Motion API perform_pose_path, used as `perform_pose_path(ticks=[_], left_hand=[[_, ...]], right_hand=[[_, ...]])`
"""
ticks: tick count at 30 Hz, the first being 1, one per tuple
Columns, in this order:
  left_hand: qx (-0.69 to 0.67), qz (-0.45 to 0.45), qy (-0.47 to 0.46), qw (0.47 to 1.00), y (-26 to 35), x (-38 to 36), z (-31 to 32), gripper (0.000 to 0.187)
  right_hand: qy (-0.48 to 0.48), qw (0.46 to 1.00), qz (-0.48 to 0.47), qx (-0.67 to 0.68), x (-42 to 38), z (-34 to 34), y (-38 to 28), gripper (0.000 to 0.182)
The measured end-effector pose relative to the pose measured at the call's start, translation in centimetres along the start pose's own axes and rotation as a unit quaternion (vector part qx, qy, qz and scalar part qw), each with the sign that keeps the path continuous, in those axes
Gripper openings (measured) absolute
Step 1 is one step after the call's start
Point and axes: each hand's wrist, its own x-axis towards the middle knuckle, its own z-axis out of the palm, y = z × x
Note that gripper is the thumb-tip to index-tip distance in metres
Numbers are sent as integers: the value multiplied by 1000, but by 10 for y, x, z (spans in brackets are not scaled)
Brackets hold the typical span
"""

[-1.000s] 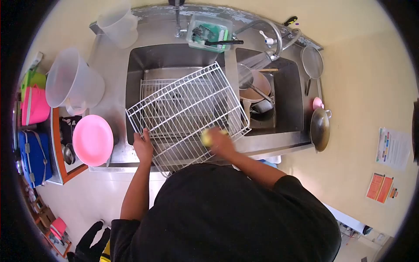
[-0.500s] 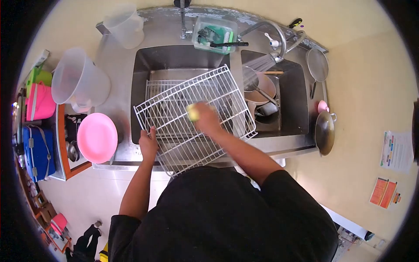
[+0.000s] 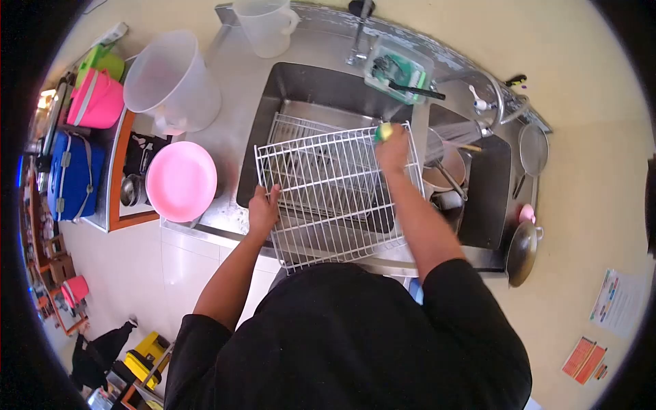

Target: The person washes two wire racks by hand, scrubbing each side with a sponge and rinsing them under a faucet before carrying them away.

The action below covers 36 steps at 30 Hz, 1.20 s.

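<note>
A white wire rack [image 3: 321, 195] is tilted over the left sink basin, its near edge close to my body. My left hand [image 3: 263, 208] is closed on the rack's left side. In my right hand [image 3: 393, 152] is a yellow and green sponge [image 3: 385, 132], pressed to the rack near its far right corner. Beneath it, another wire rack [image 3: 290, 126] lies in the basin [image 3: 273, 92].
The right basin [image 3: 488, 178] holds pans and a strainer under the faucet [image 3: 502, 102]. A tub with a black-handled brush [image 3: 417, 65] stands behind. At the left are a clear bucket [image 3: 171, 82], a pitcher [image 3: 263, 31] and a pink basin [image 3: 181, 181]. A wok [image 3: 523, 256] hangs right.
My right hand has moved with the sponge from the rack's middle to its far right corner. The rack has turned to lie straighter. The view has shifted and turned.
</note>
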Motion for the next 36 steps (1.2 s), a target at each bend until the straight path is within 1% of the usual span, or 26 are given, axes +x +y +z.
perform_pose_path(ticks=[2,3,4,5,6,7,8,9,10,11,13,14,15,17,18,19,20,21,23,25,27,30,31,32,34,36], left_hand=[[-47,-10,-4,999,-9,1,3,46],[-75,-26,-12,997,-3,0,-1,45],[-102,-42,-21,994,9,-4,-6,45],[-129,-58,-32,990,14,-7,-9,44],[-138,-40,-40,989,1,-3,-3,44],[-202,-62,-24,977,-17,2,6,45],[-265,-85,-10,960,-37,5,16,46],[-329,-110,4,938,-34,2,17,47],[-346,-131,-7,929,-34,-1,13,53],[-446,-157,11,881,-17,-2,6,58],[-420,-163,63,890,-24,8,11,58],[-446,-197,-47,872,-10,1,-6,56],[-465,-188,-43,864,-2,-1,-7,52],[-450,-174,-51,874,-7,6,-2,43],[-464,-176,-47,867,-7,8,0,40],[-475,-180,-44,860,-8,9,1,37],[-487,-182,-40,853,-7,10,2,33],[-496,-184,-36,848,-5,9,2,32],[-516,-182,-27,837,5,12,4,28],[-524,-172,-21,834,-9,22,16,26],[-530,-167,-25,831,-7,26,21,26],[-504,-174,-33,845,-7,29,26,24],[-497,-170,-34,850,-5,31,28,24],[-502,-183,-44,844,0,33,27,22],[-528,-171,-59,830,-5,42,42,22],[-517,-188,-59,833,-8,51,55,24]], right_hand=[[11,990,-120,73,-31,40,-32,43],[-27,988,-117,94,-49,66,-54,46],[-138,978,-100,119,-67,58,-92,45],[-179,957,-192,125,-83,82,-110,41],[-287,941,-139,117,-98,76,-145,34],[-300,911,-209,192,-114,97,-156,31],[-279,884,-342,152,-129,86,-169,30],[-287,877,-354,153,-142,74,-175,31],[-317,864,-341,193,-149,68,-166,32],[-345,849,-327,231,-154,60,-153,34],[-418,791,-433,111,-152,12,-112,37],[-382,790,-463,122,-151,0,-80,39],[-348,787,-492,133,-153,-14,-48,41],[-385,843,-368,83,-125,-55,7,43],[-314,895,-307,79,-115,-61,47,41],[-244,939,-225,91,-106,-86,68,49],[-201,950,-236,38,-89,-103,90,48],[-175,973,-131,-68,-89,-118,100,49],[-171,969,-97,-149,-95,-127,104,47],[-184,960,-67,-201,-131,-117,89,46],[-193,970,-71,-131,-175,-94,68,43],[-256,955,-150,10,-228,-62,10,42],[-317,924,-202,71,-231,-47,-6,41],[-335,894,-255,155,-235,-39,-28,39],[-429,796,-348,248,-242,-10,-64,39],[-450,787,-380,183,-238,-12,-75,38]])
